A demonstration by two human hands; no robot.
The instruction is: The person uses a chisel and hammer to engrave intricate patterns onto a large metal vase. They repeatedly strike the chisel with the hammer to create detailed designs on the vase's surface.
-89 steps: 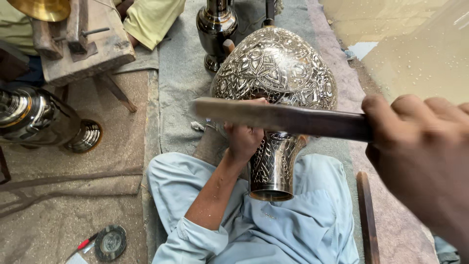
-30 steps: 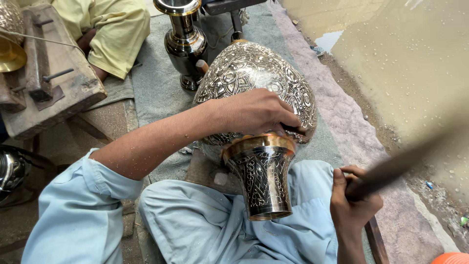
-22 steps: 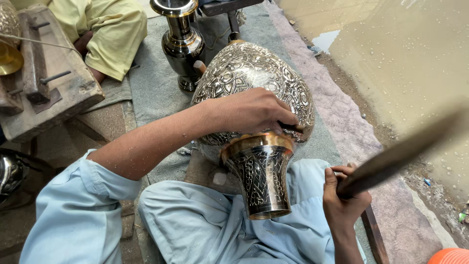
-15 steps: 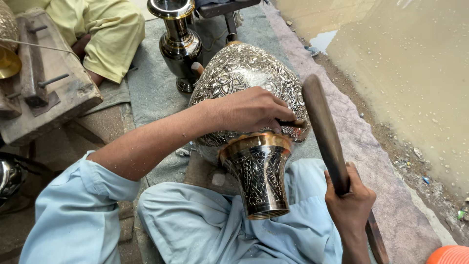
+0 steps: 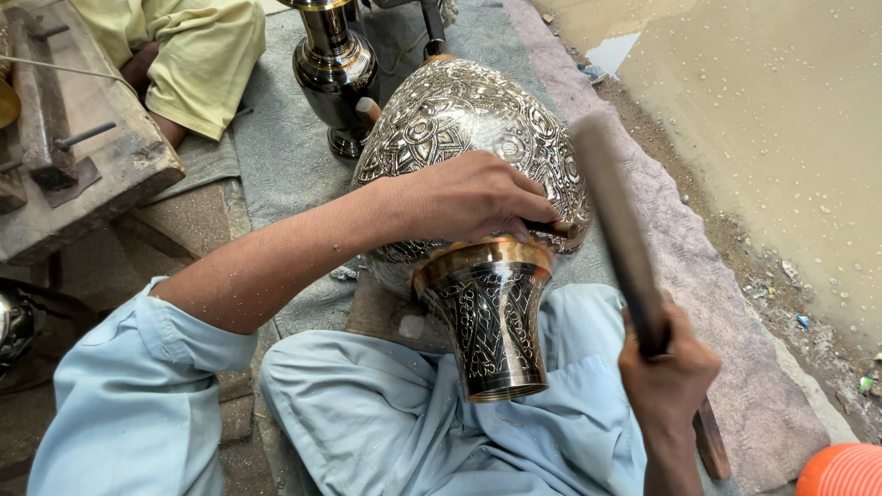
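The engraved metal vase [image 5: 478,138] lies on its side across the person's lap. The left hand [image 5: 469,197] presses its shoulder; at 4 o'clock, the right hand [image 5: 666,367] is clenched around a flat wooden mallet [image 5: 616,220].

bright, even daylight | soft shadows | glints on vase [image 5: 469,129] | stick [image 5: 617,230] motion-blurred (slightly)

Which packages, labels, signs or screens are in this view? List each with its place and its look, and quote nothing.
None in view: no package, label, sign or screen. The left hand rests on an engraved metal vase; the right hand holds a dark flat wooden bat. The vase bears only ornament.
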